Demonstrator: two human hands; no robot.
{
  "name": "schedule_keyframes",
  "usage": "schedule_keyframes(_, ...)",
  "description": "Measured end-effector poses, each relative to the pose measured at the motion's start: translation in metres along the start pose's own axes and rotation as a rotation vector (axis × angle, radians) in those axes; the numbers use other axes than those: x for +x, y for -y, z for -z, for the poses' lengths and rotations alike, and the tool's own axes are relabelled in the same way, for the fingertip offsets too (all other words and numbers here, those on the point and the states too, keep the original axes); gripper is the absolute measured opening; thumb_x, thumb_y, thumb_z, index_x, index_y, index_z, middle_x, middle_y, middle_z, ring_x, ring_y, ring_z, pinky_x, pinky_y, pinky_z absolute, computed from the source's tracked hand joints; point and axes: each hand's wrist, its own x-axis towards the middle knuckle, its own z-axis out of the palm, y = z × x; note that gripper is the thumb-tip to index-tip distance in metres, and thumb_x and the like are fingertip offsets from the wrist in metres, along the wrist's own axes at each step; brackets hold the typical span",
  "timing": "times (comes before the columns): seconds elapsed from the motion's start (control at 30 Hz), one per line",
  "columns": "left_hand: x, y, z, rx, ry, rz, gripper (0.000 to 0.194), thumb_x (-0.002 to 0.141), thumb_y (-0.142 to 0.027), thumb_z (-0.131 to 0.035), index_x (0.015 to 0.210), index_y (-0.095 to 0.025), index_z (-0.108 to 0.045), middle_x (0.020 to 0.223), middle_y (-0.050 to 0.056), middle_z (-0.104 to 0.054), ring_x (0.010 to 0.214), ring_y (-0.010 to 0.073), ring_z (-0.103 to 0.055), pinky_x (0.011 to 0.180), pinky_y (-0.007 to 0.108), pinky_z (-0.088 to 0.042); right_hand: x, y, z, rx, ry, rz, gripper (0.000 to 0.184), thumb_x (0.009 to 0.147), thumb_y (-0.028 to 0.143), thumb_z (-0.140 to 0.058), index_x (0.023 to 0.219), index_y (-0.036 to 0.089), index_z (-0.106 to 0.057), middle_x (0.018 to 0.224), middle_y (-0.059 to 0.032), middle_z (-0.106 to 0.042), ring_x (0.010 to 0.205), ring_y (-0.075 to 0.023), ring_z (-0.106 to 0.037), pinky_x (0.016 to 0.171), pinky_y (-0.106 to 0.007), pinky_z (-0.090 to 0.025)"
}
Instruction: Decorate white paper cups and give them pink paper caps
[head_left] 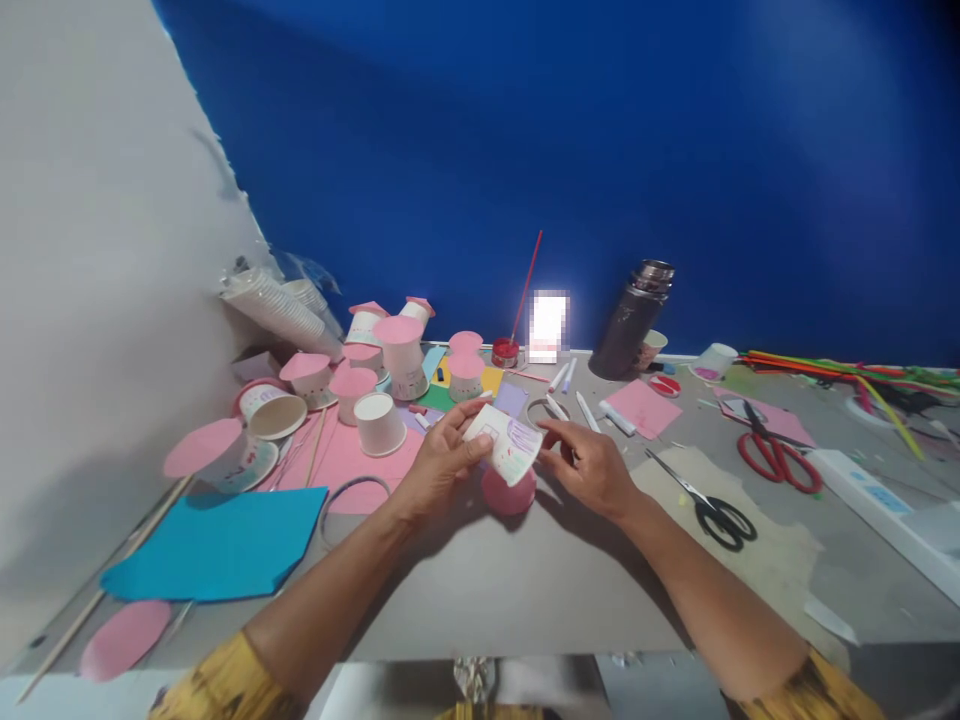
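A white paper cup [504, 443] with purple and green marker drawing lies tilted between my hands above the table. My left hand [450, 455] is closed around its base end, thumb on the side. At the cup's rim, the bent fingers of my right hand [589, 462] pinch the edge; the fingertips are partly hidden. Below the cup is a round pink paper disc [510, 493]. A plain white cup [377, 424] stands upside down left of my left hand, close to a roll of tape [352, 500].
Several paper cups with pink paper tops [401, 355] crowd the left. Blue paper [217, 545] lies in front of them. Black scissors [720, 515], red scissors [776, 462], pink sheets [645, 408] and a dark flask [631, 320] are on the right. A red jar [505, 352] stands at the back.
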Motion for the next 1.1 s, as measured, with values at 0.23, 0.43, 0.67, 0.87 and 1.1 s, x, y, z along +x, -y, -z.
schedule_keyframes(0.23, 0.000, 0.004, -0.002, 0.062, -0.176, -0.027, 0.046, 0.076, -0.049, -0.083, 0.110, -0.021, -0.071, 0.102, 0.007, -0.073, 0.088, 0.0161, -0.069, 0.074, 0.025, -0.055, 0.003, -0.001, 0.000, 0.407, -0.093, -0.262, 0.029, 0.094, 0.038, -0.062, 0.074, 0.019, -0.072, 0.064, -0.0027, -0.066, 0.060, -0.0155, -0.057, 0.059, -0.028, -0.041)
schedule_keyframes(0.43, 0.008, 0.003, 0.008, 0.257, -0.278, -0.015, 0.031, 0.086, -0.046, -0.071, 0.075, -0.019, -0.061, 0.048, -0.011, -0.036, 0.037, 0.0050, -0.033, 0.037, 0.015, -0.030, 0.017, -0.013, 0.009, 1.186, -0.073, -0.823, 0.029, 0.071, 0.042, -0.080, 0.071, 0.016, -0.066, 0.056, 0.0026, -0.055, 0.043, -0.0048, -0.029, 0.042, -0.021, -0.022)
schedule_keyframes(0.67, 0.009, -0.005, -0.001, 0.066, -0.255, 0.084, 0.013, 0.094, -0.016, -0.058, 0.100, -0.013, -0.069, 0.081, 0.008, -0.074, 0.079, 0.0218, -0.077, 0.070, 0.032, -0.065, 0.020, -0.015, 0.016, 1.349, 0.006, -0.970, 0.021, 0.075, 0.031, -0.075, 0.073, 0.014, -0.063, 0.057, 0.0037, -0.052, 0.042, -0.0029, -0.028, 0.041, -0.016, -0.025)
schedule_keyframes(0.87, 0.013, -0.010, 0.002, -0.180, -0.243, 0.160, 0.025, 0.102, -0.019, -0.046, 0.104, -0.009, -0.069, 0.107, 0.018, -0.078, 0.104, 0.0273, -0.076, 0.095, 0.040, -0.062, 0.016, -0.017, 0.016, 1.384, 0.035, -1.014, 0.018, 0.075, 0.027, -0.076, 0.075, 0.012, -0.065, 0.058, 0.0033, -0.055, 0.042, -0.0020, -0.031, 0.041, -0.015, -0.025)
schedule_keyframes(1.1, 0.015, -0.008, 0.008, -0.266, -0.196, 0.206, 0.039, 0.105, -0.036, -0.044, 0.105, -0.008, -0.071, 0.117, 0.023, -0.075, 0.111, 0.0286, -0.074, 0.101, 0.044, -0.058, 0.016, -0.017, 0.016, 1.347, 0.062, -1.009, 0.023, 0.073, 0.031, -0.080, 0.075, 0.013, -0.066, 0.058, 0.0031, -0.054, 0.044, -0.0021, -0.032, 0.041, -0.015, -0.023)
